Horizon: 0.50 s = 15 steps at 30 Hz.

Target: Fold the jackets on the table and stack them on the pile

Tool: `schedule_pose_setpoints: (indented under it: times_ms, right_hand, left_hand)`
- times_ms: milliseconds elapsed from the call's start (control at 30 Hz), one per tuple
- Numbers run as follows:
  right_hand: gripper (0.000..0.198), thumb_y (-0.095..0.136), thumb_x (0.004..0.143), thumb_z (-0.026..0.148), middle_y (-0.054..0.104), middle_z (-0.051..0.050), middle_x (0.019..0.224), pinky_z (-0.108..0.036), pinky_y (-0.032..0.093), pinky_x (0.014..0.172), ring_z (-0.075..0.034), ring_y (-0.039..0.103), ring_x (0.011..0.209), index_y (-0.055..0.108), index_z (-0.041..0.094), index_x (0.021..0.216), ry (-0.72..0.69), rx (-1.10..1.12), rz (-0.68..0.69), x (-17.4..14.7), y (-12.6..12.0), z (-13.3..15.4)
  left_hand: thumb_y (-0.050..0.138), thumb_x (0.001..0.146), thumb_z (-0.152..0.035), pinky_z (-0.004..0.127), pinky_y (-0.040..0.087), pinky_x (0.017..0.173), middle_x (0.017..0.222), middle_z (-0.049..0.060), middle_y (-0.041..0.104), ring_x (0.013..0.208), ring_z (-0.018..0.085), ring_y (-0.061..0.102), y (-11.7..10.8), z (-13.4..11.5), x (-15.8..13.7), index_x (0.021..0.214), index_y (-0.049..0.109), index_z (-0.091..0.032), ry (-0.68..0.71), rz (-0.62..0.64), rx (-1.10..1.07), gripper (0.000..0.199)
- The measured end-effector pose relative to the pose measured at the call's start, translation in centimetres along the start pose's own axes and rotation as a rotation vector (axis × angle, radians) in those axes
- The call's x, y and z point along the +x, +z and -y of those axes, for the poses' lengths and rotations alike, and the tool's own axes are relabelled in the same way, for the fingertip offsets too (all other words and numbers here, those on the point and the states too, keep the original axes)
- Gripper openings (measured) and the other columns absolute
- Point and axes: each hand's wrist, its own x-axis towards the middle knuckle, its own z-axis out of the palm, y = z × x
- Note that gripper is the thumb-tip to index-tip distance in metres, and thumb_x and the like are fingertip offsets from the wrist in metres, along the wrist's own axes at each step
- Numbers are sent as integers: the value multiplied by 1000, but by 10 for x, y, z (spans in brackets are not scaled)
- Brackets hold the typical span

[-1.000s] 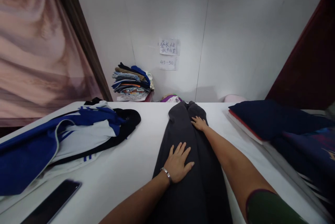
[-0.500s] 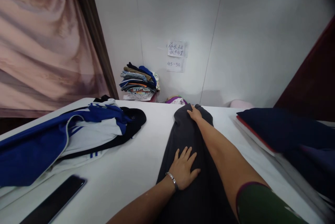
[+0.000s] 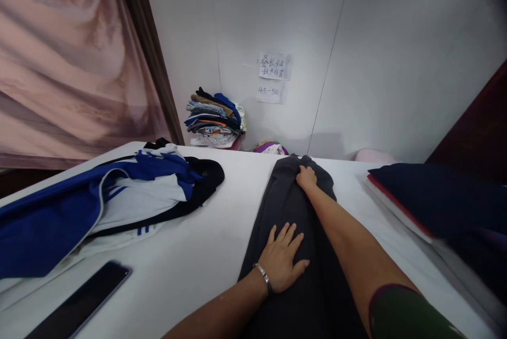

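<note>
A long dark grey garment (image 3: pixel 283 196) lies lengthwise on the white table, narrowed into a strip with its bunched far end near the table's back edge. My left hand (image 3: pixel 280 260), with a bracelet at the wrist, rests flat on its middle with the fingers spread. Farther up, my right hand (image 3: pixel 307 177) has its fingers curled into the cloth close to the far end, gripping it. The fingertips are partly hidden by the hand itself. What kind of garment it is cannot be made out.
Blue, white and black clothes (image 3: pixel 138 201) lie heaped at the left, with a phone (image 3: pixel 83 299) in front of them. Dark navy folded clothes (image 3: pixel 431 191) are stacked at the right. Beyond the white table (image 3: pixel 190 270) stands a clothes pile (image 3: pixel 214 117) by the wall.
My right hand has gone from outstretched fingers at the garment's far end to curled fingers gripping the cloth slightly nearer. My left hand stays flat on the garment. The view has shifted slightly.
</note>
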Motion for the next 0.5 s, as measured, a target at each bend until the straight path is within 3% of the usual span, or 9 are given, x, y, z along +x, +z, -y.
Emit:
schedule_pose_setpoints:
  times_ms: [100, 200, 267, 400, 500]
  right_hand:
    - [49, 38, 86, 19, 27, -14, 149, -47, 24, 105, -31, 23, 136, 43, 18, 135, -113, -29, -74, -3, -10, 25]
    - [51, 38, 90, 31, 11, -7, 156, -49, 7, 111, -28, 3, 141, 34, 21, 141, -321, -50, -136, -6, -9, 48]
    - [56, 33, 93, 42, 8, -5, 156, -51, 1, 110, -28, -1, 142, 25, 25, 145, -391, -62, -54, -7, 0, 52]
    - [63, 24, 93, 53, 8, -9, 156, -55, 3, 110, -30, 2, 142, 20, 22, 148, -240, -74, 242, -6, 25, 39]
    - [65, 25, 92, 56, 7, -9, 156, -55, 5, 109, -32, 4, 142, 22, 22, 147, -215, -61, 288, -1, 33, 30]
  left_hand:
    - [28, 88, -62, 55, 12, 113, 153, 7, 24, 142, 25, 15, 1, 1, 0, 143, 30, -27, 1, 1, -7, 65]
    - [29, 88, -62, 55, 12, 114, 153, 7, 25, 142, 25, 15, 1, 1, 0, 143, 30, -27, 4, -6, -16, 65]
    - [29, 88, -61, 55, 12, 114, 153, 8, 25, 142, 26, 15, 2, 1, 0, 143, 30, -26, 5, -8, -19, 65]
    - [30, 88, -61, 55, 10, 114, 153, 8, 25, 142, 26, 15, 3, 1, 2, 143, 32, -26, 10, -11, -21, 65]
    - [30, 88, -61, 55, 11, 114, 153, 7, 25, 142, 25, 16, 3, 2, 3, 143, 32, -26, 10, 1, -23, 65]
